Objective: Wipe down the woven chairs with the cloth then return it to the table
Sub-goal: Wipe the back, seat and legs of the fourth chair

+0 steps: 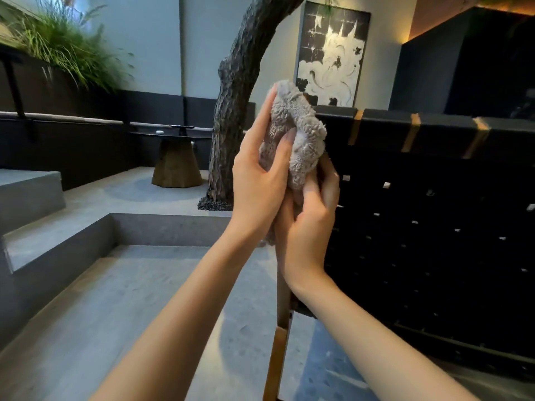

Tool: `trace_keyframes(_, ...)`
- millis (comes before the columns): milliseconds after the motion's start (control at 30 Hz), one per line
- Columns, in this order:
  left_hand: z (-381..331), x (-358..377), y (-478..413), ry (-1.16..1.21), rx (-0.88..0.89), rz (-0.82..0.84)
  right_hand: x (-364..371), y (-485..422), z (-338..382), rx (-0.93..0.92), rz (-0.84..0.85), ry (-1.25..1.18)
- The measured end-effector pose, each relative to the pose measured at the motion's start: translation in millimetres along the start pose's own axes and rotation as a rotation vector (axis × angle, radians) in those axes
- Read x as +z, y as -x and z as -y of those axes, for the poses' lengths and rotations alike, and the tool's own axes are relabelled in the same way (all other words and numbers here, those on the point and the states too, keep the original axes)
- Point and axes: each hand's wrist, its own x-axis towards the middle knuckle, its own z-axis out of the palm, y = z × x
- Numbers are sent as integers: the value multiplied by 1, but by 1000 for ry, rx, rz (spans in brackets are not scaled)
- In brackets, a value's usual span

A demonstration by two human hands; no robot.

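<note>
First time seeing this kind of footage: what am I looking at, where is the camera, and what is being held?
No machine here: a person works with two bare hands. The single picture comes from a camera worn on the person's head, looking forward and down. The left hand and the right hand both hold a bunched, fluffy grey cloth by the upper corner of a black woven chair. Further back stand a tree trunk and a small dark table.
</note>
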Motion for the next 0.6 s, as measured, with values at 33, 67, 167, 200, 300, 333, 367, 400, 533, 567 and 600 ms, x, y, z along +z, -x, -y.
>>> trace_keyframes(33, 5, 0, 2, -21, 11, -9, 2, 0, -2, 36, -42, -80)
trace_keyframes(67, 9, 0, 3, -34, 22, -9, 2, 0, -4, 66, -83, -151)
trace_keyframes(167, 22, -1, 13, -35, 22, -2, -2, 3, -17, 32, -84, -111)
trace_keyframes(200, 27, -2, 18, -39, 16, -8, -5, 6, -25, -42, -81, 32)
trace_keyframes(300, 46, -3, 42, -52, -22, -17, -18, 23, -52, -106, -21, 146)
trace_keyframes(333, 53, -3, 52, -52, -40, -14, -25, 29, -61, -122, 9, 242)
trace_keyframes(367, 60, -4, 62, -52, -66, -10, -29, 37, -69, -81, 28, 226)
trace_keyframes(400, 68, -5, 73, -56, -99, -2, -35, 45, -81, -61, 37, 263)
trace_keyframes(533, 105, -11, 125, -116, -274, 25, -61, 89, -114, 27, 194, 377)
trace_keyframes(567, 113, -13, 139, -122, -325, 45, -67, 100, -121, 125, 262, 353)
trace_keyframes(600, 122, -15, 151, -127, -382, 77, -75, 110, -130, 170, 298, 402)
